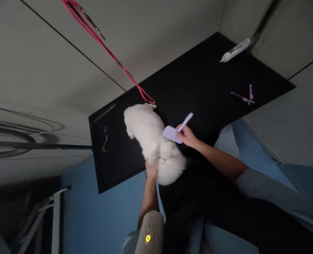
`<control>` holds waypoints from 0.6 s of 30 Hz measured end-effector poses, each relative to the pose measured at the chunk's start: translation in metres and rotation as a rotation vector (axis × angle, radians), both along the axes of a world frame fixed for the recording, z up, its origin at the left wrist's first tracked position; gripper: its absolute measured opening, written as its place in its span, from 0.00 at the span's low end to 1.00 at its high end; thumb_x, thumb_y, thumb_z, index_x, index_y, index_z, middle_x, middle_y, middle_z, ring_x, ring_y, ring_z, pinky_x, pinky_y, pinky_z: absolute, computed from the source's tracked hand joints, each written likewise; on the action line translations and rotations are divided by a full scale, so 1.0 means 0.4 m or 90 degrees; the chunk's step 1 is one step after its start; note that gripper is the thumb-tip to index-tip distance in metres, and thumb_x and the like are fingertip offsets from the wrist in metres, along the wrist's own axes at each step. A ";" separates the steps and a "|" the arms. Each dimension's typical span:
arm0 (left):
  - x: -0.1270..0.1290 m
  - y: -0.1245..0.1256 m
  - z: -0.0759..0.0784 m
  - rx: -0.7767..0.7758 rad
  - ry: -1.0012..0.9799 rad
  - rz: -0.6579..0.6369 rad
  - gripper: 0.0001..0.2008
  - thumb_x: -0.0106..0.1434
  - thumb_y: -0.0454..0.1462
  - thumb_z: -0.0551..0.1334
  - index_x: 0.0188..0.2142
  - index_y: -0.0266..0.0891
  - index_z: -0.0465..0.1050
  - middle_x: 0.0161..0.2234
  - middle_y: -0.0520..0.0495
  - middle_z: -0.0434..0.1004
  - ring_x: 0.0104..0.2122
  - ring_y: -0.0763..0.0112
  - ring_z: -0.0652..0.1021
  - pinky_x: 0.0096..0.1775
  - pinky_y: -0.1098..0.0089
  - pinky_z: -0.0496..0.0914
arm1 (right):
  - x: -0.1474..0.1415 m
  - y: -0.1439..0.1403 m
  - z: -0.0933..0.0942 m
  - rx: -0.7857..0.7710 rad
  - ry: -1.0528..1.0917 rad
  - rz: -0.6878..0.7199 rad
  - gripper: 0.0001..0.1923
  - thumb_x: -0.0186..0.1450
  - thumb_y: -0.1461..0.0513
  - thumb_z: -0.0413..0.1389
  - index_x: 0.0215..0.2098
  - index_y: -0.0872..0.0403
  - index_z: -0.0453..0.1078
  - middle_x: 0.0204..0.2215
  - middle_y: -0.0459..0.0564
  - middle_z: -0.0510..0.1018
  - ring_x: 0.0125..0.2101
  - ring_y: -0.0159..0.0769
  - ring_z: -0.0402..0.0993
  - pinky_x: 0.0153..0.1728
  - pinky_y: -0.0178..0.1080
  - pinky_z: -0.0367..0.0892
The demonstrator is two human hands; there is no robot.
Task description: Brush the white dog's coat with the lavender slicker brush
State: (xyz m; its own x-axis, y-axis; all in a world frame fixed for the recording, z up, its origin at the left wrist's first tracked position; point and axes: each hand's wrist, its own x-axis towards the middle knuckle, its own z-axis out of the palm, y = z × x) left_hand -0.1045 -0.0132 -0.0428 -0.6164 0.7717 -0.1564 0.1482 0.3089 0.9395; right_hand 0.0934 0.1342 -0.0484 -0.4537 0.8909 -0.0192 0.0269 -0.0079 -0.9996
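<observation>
A fluffy white dog (148, 125) stands on the black grooming table (196, 88), its rear toward me. My right hand (187, 137) is closed around a lavender slicker brush (172, 134), whose head is against or just over the fur on the dog's right flank. At the dog's left hip, my left hand (151, 169) grips the hindquarters; its fingertips are partly sunk in the fur. Near the dog's head end hangs a pink grooming loop (139, 87). Whether it encircles the neck is hidden.
Scissors (105, 139) and a metal comb (104, 113) lie at the table's left end. Toward the right end are pink-and-blue nail clippers (247, 100) and a white nozzle bottle (235, 51). Another pair of scissors (93, 24) hangs by the loop. A grey device with a yellow light (149, 233) shows below.
</observation>
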 end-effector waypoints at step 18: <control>0.006 -0.003 -0.004 -0.034 0.009 -0.043 0.23 0.50 0.52 0.68 0.34 0.33 0.78 0.32 0.41 0.82 0.35 0.60 0.81 0.41 0.63 0.75 | -0.016 -0.020 0.050 0.085 -0.007 0.105 0.14 0.61 0.57 0.60 0.44 0.54 0.70 0.38 0.50 0.79 0.36 0.36 0.74 0.40 0.40 0.70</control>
State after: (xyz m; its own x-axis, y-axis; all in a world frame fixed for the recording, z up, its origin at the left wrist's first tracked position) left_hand -0.1020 -0.0144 -0.0444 -0.5653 0.8026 -0.1904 0.1829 0.3470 0.9198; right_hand 0.0872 0.1261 -0.0284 -0.5945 0.7992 0.0885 0.0278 0.1304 -0.9911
